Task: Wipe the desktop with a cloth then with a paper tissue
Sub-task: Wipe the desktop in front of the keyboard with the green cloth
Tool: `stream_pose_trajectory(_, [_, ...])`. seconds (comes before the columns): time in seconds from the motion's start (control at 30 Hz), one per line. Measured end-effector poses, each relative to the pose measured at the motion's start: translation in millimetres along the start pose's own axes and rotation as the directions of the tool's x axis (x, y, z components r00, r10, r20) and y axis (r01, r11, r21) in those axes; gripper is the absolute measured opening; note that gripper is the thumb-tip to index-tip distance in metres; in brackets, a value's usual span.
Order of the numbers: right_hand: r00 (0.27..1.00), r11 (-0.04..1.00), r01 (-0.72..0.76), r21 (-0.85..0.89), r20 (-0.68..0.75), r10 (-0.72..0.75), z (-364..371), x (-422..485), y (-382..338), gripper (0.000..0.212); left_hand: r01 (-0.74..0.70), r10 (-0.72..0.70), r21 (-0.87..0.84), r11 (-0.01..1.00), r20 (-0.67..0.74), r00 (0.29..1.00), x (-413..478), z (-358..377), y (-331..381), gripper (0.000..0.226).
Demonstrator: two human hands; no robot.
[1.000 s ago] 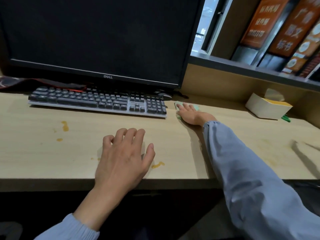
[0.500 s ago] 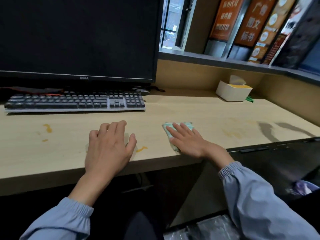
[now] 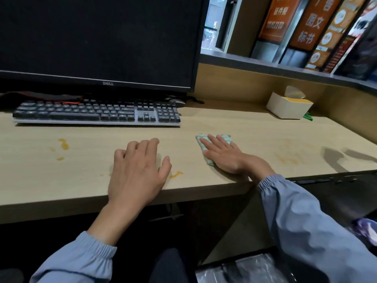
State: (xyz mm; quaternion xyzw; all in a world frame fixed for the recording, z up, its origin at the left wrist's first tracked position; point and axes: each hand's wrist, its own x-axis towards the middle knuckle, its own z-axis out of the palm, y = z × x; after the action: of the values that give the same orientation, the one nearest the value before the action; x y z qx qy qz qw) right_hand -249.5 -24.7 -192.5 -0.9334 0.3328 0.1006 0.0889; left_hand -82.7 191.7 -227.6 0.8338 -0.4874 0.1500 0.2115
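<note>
Nearest, the left hand (image 3: 136, 174) lies palm-down on the table (image 3: 61, 180), fingers loosely spread and holding nothing, an orange smear (image 3: 176, 174) just beside its thumb. Right of it, the right hand (image 3: 226, 158) presses the green cloth (image 3: 203, 138) flat with straight fingers, near the table's front edge. Farther back sit the keyboard (image 3: 95, 114) and tissue box (image 3: 288, 107).

Matt wood-grain desktop (image 3: 234, 123); soft patterned fabric cloth (image 3: 206, 148).
</note>
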Motion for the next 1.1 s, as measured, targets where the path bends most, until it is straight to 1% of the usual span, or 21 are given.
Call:
stream_pose_trajectory(0.07, [1.000,1.000,-0.015,-0.004,-0.006,0.015,-8.4,22.1,3.2,0.056,0.012,-0.012,0.002,1.000,0.000,1.000,0.9,-3.6,0.4,0.053])
stream_pose_trajectory(0.2, [0.998,0.999,-0.054,-0.002,0.028,0.054,-22.8,68.4,10.4,0.056,0.027,-0.027,-0.004,1.000,-0.001,1.000,0.1,-3.9,1.2,0.051])
stream_pose_trajectory(0.3, [0.995,0.995,-0.097,0.001,0.018,0.097,-32.8,103.2,15.2,0.056,0.054,-0.054,-0.001,0.999,-0.004,0.999,0.3,-2.8,0.5,0.051])
stream_pose_trajectory(0.4, [0.994,0.994,-0.106,-0.001,0.023,0.106,-46.3,132.2,13.9,0.055,0.080,-0.080,-0.010,0.997,-0.001,0.997,2.2,-2.9,0.9,0.053])
stream_pose_trajectory(0.57, [0.993,0.994,-0.114,-0.006,-0.010,0.114,-61.9,178.9,19.6,0.056,0.082,-0.082,-0.003,0.997,-0.005,0.997,1.8,-3.9,2.4,0.051])
stream_pose_trajectory(0.67, [0.990,0.989,-0.141,-0.045,-0.010,0.140,-68.8,206.0,20.2,0.055,0.073,-0.073,-0.004,0.997,-0.021,0.997,3.2,-2.0,2.3,0.048])
stream_pose_trajectory(0.8, [0.982,0.980,-0.191,-0.050,-0.003,0.191,-77.8,221.4,20.9,0.056,0.062,-0.062,-0.012,0.998,-0.039,0.997,3.7,1.5,2.7,0.045])
stream_pose_trajectory(0.9, [0.982,0.979,-0.190,-0.078,0.000,0.191,-79.1,223.7,21.3,0.056,0.061,-0.062,-0.012,0.998,-0.051,0.997,2.8,2.0,2.6,0.045])
stream_pose_trajectory(1.0, [0.982,0.981,-0.186,-0.063,0.003,0.187,-76.5,221.2,19.9,0.056,0.065,-0.065,-0.006,0.998,-0.046,0.997,2.9,1.9,2.8,0.045])
stream_pose_trajectory(1.1, [0.988,0.987,-0.152,-0.054,0.013,0.153,-71.7,211.2,17.9,0.056,0.083,-0.084,-0.013,0.996,-0.037,0.996,2.9,0.7,3.4,0.047])
